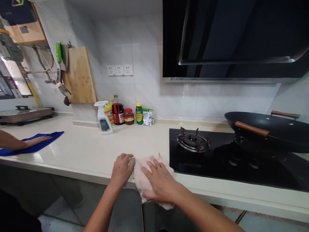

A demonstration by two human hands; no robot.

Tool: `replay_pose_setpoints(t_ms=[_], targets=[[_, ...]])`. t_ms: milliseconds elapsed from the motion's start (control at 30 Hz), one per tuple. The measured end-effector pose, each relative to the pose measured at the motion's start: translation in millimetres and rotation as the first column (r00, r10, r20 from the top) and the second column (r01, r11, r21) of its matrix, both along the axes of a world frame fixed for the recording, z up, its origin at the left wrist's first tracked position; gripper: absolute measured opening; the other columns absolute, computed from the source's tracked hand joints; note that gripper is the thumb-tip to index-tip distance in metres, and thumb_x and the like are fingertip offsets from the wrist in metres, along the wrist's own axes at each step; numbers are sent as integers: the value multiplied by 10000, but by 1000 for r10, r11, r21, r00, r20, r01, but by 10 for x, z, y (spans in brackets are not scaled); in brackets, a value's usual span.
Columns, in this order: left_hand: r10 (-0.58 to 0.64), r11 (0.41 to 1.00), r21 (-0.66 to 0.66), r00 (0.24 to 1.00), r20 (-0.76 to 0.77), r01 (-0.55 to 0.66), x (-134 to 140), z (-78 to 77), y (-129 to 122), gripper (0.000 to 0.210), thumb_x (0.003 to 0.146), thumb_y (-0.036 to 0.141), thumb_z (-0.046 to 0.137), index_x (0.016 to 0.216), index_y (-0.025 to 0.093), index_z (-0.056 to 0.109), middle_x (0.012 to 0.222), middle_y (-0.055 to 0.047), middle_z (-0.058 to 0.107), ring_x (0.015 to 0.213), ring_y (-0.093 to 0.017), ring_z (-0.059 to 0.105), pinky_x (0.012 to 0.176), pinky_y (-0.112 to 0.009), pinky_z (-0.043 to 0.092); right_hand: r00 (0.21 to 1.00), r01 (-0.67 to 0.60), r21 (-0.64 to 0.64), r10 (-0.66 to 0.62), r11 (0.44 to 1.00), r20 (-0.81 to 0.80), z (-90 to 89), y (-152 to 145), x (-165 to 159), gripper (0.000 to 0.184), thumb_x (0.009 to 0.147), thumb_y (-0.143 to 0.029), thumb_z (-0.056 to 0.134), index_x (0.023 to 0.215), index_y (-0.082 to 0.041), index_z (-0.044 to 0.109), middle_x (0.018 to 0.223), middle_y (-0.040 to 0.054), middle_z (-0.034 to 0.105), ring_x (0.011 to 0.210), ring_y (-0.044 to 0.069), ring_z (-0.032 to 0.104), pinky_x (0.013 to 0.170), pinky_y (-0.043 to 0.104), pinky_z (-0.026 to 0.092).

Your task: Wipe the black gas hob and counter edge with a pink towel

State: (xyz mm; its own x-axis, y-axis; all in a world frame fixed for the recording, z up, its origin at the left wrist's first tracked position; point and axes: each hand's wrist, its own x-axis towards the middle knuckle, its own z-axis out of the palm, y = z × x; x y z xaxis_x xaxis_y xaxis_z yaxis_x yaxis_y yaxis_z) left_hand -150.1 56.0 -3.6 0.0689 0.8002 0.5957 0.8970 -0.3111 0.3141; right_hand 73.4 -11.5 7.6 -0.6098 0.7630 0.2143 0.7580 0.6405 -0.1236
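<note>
A pale pink cloth [141,175] lies on the counter just left of the gas hob, with its lower part draped over the front edge. My right hand [159,180] presses on it from above, fingers spread and thumb apart. Beside the cloth's left side, my left hand [123,169] rests on the counter near the edge. Its fingers are slightly bent with the thumb apart, and nothing shows in them. The thumb reaches close to the cloth; whether it touches I cannot tell.
The black gas hob [207,167] carries a large wok [265,129] at right. A spray bottle [104,119], a dark sauce bottle [118,112] and several condiments line the wall. At far left, another person's hand [36,141] lies on a blue cloth [54,137]. A range hood [229,38] overhangs.
</note>
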Motion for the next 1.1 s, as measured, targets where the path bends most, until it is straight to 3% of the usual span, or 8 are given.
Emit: replay_pose_setpoints(t_ms=[167,333,500,667,800,900,1000,1100], targets=[[66,991,-125,990,121,-51,21,24,-36,284,918,409,493,1004,272,725,1071,-35,729,1047,-243,639,915,-376,477,985,144,158,-157,977,70,-247,-50,-530,936,757,-429,812,1529,-126,378,1524,322,405,1403,511,394,1048,720,381],[112,984,-158,981,160,-87,-2,58,-59,313,911,421,485,1005,247,728,1054,-45,735,1016,-233,651,906,-356,481,986,164,329,-168,930,-14,-384,-30,-657,676,825,-319,747,1435,-173,494,1427,253,549,1308,438,533,970,607,494],[127,982,-150,987,94,-112,37,86,-105,314,921,409,477,997,240,730,1056,-52,737,1051,-251,634,925,-376,470,987,151,521,-102,840,-122,-425,-190,-274,588,841,-345,716,1390,-251,530,1389,137,614,1215,353,607,892,471,531],[159,978,-147,986,53,-150,63,96,-126,310,928,412,481,1000,253,737,1082,-48,739,1058,-256,628,917,-375,460,979,186,645,-80,742,-190,-487,-465,346,516,845,-230,668,1349,-287,574,1377,81,622,1204,300,594,919,440,477],[171,977,-138,984,44,-163,79,103,-127,307,931,412,492,1018,249,737,1086,-50,738,1054,-251,633,910,-366,459,976,208,610,-117,765,-186,-589,-653,953,656,765,-181,715,1391,-288,550,1387,83,605,1246,306,547,1000,466,415],[175,975,-138,984,17,-171,96,99,-130,317,943,414,483,1031,250,740,1094,-54,736,1059,-257,631,915,-377,456,969,244,564,-174,789,-176,-671,-751,1299,745,742,-286,779,1436,-314,510,1413,79,582,1260,313,522,1016,464,391],[187,973,-130,982,-22,-188,115,81,-129,322,949,409,480,1049,248,740,1096,-63,735,1067,-269,622,924,-393,449,948,320,537,-262,780,-183,-713,-792,1363,794,698,-387,834,1423,-337,513,1394,75,587,1232,321,523,995,463,386],[191,973,-121,980,-53,-197,132,59,-126,334,954,424,478,1066,248,738,1103,-71,732,1072,-284,615,921,-407,444,902,428,513,-383,744,-198,-708,-743,1104,779,644,-438,869,1352,-317,567,1330,100,618,1139,343,549,919,481,400]])
